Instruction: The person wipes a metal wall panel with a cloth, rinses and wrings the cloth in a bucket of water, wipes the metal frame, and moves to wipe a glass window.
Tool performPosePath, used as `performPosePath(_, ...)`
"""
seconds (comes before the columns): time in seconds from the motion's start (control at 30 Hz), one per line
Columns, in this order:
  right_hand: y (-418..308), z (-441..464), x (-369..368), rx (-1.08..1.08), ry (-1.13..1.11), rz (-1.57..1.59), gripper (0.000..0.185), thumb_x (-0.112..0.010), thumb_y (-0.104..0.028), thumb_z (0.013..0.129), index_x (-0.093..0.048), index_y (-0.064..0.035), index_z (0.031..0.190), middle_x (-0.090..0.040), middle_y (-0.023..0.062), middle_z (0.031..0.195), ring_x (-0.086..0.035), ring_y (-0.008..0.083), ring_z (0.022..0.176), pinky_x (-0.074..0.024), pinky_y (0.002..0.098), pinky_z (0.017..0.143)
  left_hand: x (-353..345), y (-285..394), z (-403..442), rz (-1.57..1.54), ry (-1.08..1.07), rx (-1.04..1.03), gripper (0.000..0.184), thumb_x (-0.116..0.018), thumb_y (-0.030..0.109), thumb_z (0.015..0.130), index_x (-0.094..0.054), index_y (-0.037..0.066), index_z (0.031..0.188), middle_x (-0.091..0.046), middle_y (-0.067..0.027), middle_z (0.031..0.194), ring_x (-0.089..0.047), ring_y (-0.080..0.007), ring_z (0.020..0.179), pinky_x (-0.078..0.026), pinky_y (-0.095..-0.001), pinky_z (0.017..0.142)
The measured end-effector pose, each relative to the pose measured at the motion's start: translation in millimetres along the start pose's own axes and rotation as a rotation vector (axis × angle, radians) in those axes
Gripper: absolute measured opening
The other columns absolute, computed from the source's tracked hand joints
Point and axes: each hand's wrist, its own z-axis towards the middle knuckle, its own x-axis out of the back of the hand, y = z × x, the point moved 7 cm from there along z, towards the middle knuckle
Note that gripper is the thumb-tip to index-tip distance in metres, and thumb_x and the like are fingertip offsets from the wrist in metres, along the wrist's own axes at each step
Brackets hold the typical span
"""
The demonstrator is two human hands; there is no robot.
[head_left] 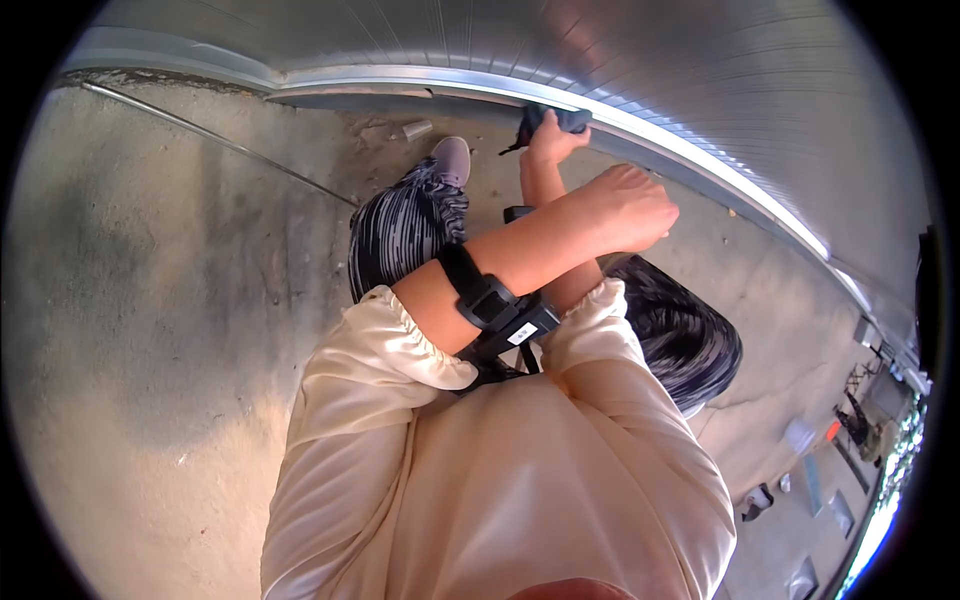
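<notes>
My right hand (553,145) reaches forward to the foot of a metal panel wall (640,50). It grips a dark cloth (572,121), bunched against the bright metal strip (460,78) along the wall's lower edge. A loose end of the cloth hangs off to the left. My left forearm crosses over the right one, and my left hand (632,207) is closed in a fist to the right of it. Whether anything is inside that fist is hidden. Black straps with a small device (488,302) circle my left forearm; another dark box (525,332) sits beneath it.
I squat on a concrete floor (180,300), one shoe (452,160) close to the wall. A thin metal rod (220,140) lies at the left. Near my shoe is a small pale scrap (417,129). Scattered items, including a black-and-white object (757,502), lie at the far right.
</notes>
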Motion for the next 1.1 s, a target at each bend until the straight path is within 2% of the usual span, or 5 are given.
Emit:
performPosePath(0.2, 13.2, -137.3, -105.5, -0.226, -0.887, -0.113, 0.075, -0.077, -0.020, 0.066, -0.040, 0.0057, 0.125, -0.054, 0.0214, 0.113, -0.054, 0.0277, 0.102, -0.0424, 0.0326, 0.087, 13.8, -13.1, -8.8, -0.031, 0.115, 0.031, 0.022, -0.059, 0.024, 0.082, -0.062, 0.003, 0.076, -0.063, -0.0150, 0.070, -0.063, -0.0341, 0.071, -0.050, -0.0415, 0.064)
performPosePath(0.53, -17.6, -64.9, -3.8, -0.309, -0.204, 0.219, 0.056, -0.065, -0.011, 0.078, -0.033, 0.0047, 0.121, -0.051, 0.0220, 0.111, -0.056, 0.0288, 0.096, -0.0446, 0.0354, 0.084, 21.5, -10.9, -5.7, -0.033, 0.064, 0.084, 0.014, -0.063, 0.017, 0.074, -0.068, 0.004, 0.071, -0.065, -0.0139, 0.071, -0.065, -0.0293, 0.073, -0.050, -0.0372, 0.064)
performPosePath(0.9, -39.0, -67.3, -3.4, -0.173, -0.849, -0.606, 0.059, -0.071, -0.025, 0.073, -0.049, 0.0044, 0.120, -0.062, 0.0147, 0.101, -0.059, 0.0195, 0.093, -0.0475, 0.0332, 0.076, 24.9, -17.8, 0.9, 0.043, 0.071, 0.097, 0.020, -0.058, 0.024, 0.083, -0.065, 0.006, 0.088, -0.066, -0.0122, 0.081, -0.064, -0.0320, 0.077, -0.051, -0.0416, 0.068)
performPosePath(0.93, -47.8, -41.0, 4.9, 0.353, -0.881, -0.740, 0.056, -0.067, -0.028, 0.078, -0.049, 0.0028, 0.121, -0.060, 0.0139, 0.105, -0.057, 0.0188, 0.099, -0.0459, 0.0336, 0.080, 24.8, -18.6, 4.3, 0.054, 0.071, 0.089, 0.020, -0.058, 0.024, 0.083, -0.065, 0.006, 0.088, -0.066, -0.0122, 0.081, -0.064, -0.0320, 0.077, -0.051, -0.0416, 0.068)
performPosePath(1.1, -169.1, -12.2, 105.4, -0.187, -1.092, -0.176, 0.039, -0.054, -0.042, 0.088, -0.059, -0.0066, 0.104, -0.062, 0.0069, 0.094, -0.058, 0.0122, 0.082, -0.0473, 0.0276, 0.066, 78.4, 2.1, -14.8, -0.006, 0.896, -0.224, 0.021, -0.055, 0.012, 0.084, -0.062, 0.018, 0.103, -0.066, -0.0006, 0.086, -0.064, -0.0206, 0.073, -0.053, -0.0309, 0.056)
